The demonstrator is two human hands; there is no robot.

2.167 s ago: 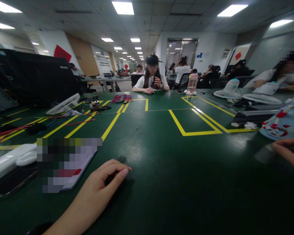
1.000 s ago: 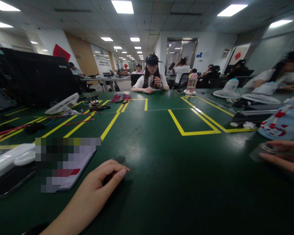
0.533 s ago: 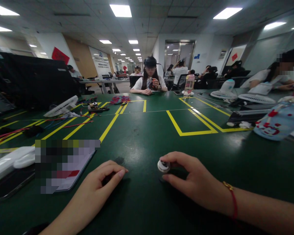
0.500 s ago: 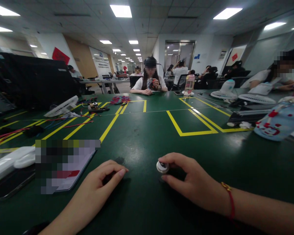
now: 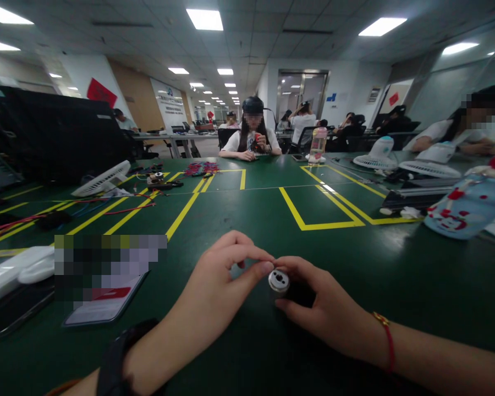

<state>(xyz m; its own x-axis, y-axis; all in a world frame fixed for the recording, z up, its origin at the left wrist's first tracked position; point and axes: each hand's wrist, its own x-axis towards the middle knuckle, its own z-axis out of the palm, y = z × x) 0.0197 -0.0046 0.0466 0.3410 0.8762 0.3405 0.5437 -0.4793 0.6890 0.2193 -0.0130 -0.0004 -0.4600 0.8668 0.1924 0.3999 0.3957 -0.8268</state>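
Two hands meet over a small round part on a green worktable in an open office.

The right hand (image 5: 330, 308) curls around a small round silver-faced part (image 5: 279, 281), gripping it between thumb and fingers just above the table (image 5: 247, 220); the left hand (image 5: 218, 280) is pinched nearly closed, thumb and forefinger tips touching the part's upper edge. A red cord bracelet (image 5: 385, 341) circles the right wrist, a black band (image 5: 115, 360) the left. The dark green surface carries yellow tape lines (image 5: 313, 212) marking rectangles. To the left lie a phone (image 5: 103, 308), red wires (image 5: 124, 208) and a white fan (image 5: 103, 179); to the right, a blue patterned bottle (image 5: 466, 212) and more fans (image 5: 375, 157). Across the table a seated person (image 5: 252, 135) works with both hands, others sit behind, and ceiling light panels (image 5: 206, 17) run down the long room.
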